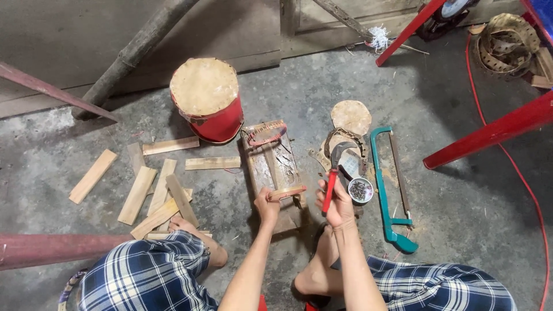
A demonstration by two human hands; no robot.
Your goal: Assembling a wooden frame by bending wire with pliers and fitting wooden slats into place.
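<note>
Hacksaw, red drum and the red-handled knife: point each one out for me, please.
Hacksaw [382, 190]: head view, on its teal frame.
Red drum [205, 86]: head view, on its pale top skin.
Red-handled knife [330, 190]: head view, on the red handle above the right hand.

Red drum [214, 118] — teal hacksaw [387, 190].

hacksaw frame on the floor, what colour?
Teal green. The hacksaw lies on the concrete beside the right hand; the head view shows it clearly.
</note>
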